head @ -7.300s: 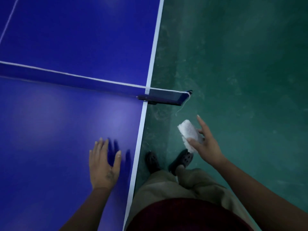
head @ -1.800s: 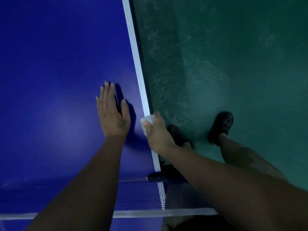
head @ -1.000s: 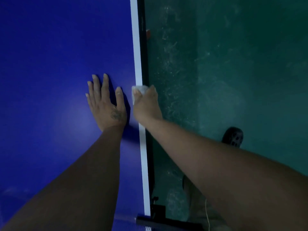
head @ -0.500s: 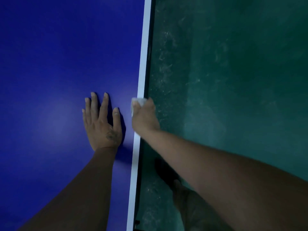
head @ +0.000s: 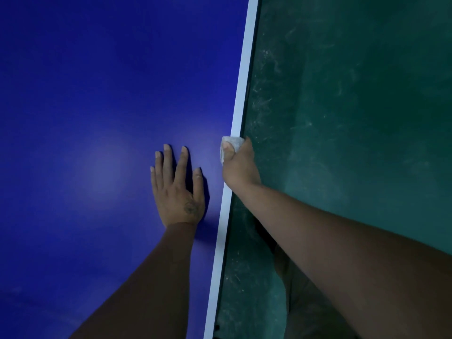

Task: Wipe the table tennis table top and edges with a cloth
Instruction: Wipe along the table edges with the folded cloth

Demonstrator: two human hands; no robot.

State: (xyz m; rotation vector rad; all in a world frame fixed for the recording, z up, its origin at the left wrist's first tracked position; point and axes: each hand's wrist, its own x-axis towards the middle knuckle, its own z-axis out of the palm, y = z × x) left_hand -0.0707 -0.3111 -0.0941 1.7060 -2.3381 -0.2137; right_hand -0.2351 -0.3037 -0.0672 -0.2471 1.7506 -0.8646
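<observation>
Dim light. Most of the small white crumpled cloth [head: 230,145] is hidden inside the right hand [head: 238,165]; only a bunched corner shows past the thumb and knuckles. The fingers wrapped over the side cannot be seen. Lower right, a leg and foot below the forearm are too dark to make out.

Right hand is clenched around the cloth, pressed onto the white border line [head: 241,99] at the right edge of the surface, knuckles over the drop-off. Forearm comes in from the lower right.

Left hand [head: 177,189] lies flat, palm down, fingers spread wide, holding nothing, just inside the right edge and close beside the right hand, not touching it. A small dark mark shows on its back.

Blue matte table tennis surface [head: 97,106] fills the left, with a soft sheen. Green floor [head: 354,106], scuffed with pale dusty streaks, lies past the edge.
</observation>
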